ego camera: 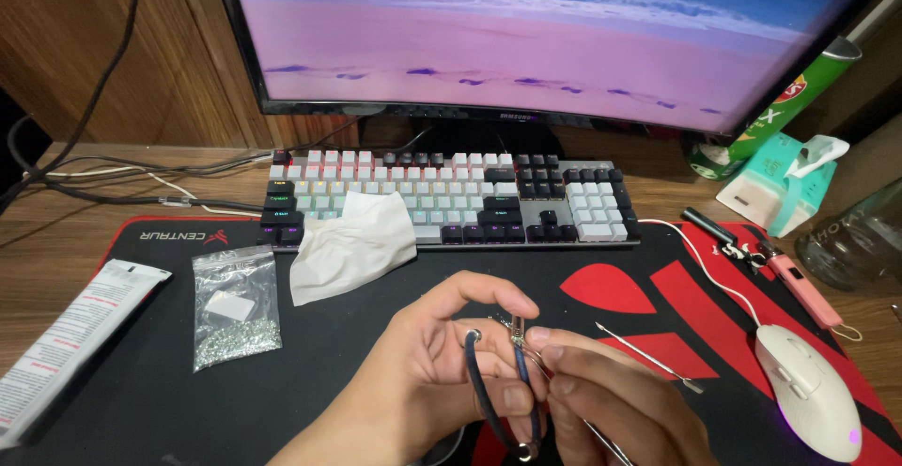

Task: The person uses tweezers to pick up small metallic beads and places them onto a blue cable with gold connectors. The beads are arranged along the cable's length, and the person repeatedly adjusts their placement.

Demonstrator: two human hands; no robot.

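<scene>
Hands meet low over the black and red mat [169, 372] on the surface. My left hand [442, 363] is clamped on a dark blue cord loop [484, 396], thumb and forefinger pinching its top end at a small metal ring. My right hand [601, 400] is closed on thin metal tweezers [520, 333], tips up and touching the cord's upper end. The loop's long axis runs from that pinch down toward me, ending at a metal fitting near the frame's bottom edge. Both hands touch it; the left carries it. It looks slim, smooth and limp, with 2 strands side by side. A metal pick [648, 358] lies just to the right, apart from my fingers.
</scene>
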